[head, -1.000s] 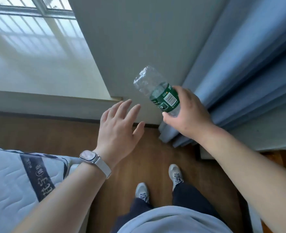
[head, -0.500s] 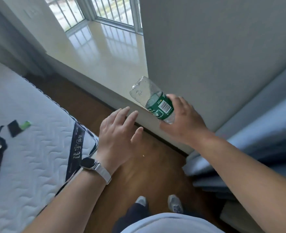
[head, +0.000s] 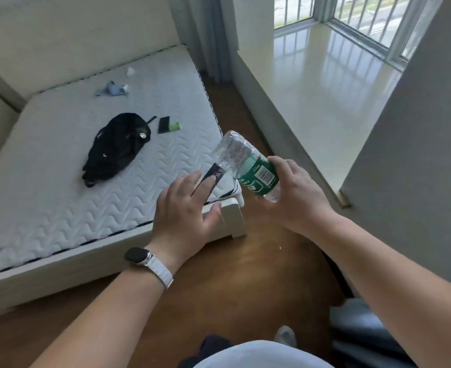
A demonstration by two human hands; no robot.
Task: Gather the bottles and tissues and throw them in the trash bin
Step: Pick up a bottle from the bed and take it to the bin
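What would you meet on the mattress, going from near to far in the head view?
black bag → blue crumpled piece → white crumpled tissue. The small black item is left out, since it lies level with the bag's far end.

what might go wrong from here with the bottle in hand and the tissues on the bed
1. The right hand holds the bottle only by one end, tilted; a loose grip could drop it on the floor.
2. The tissues lie far across the mattress, past the black bag; reaching with the free left hand may miss one.
3. No trash bin is in view.
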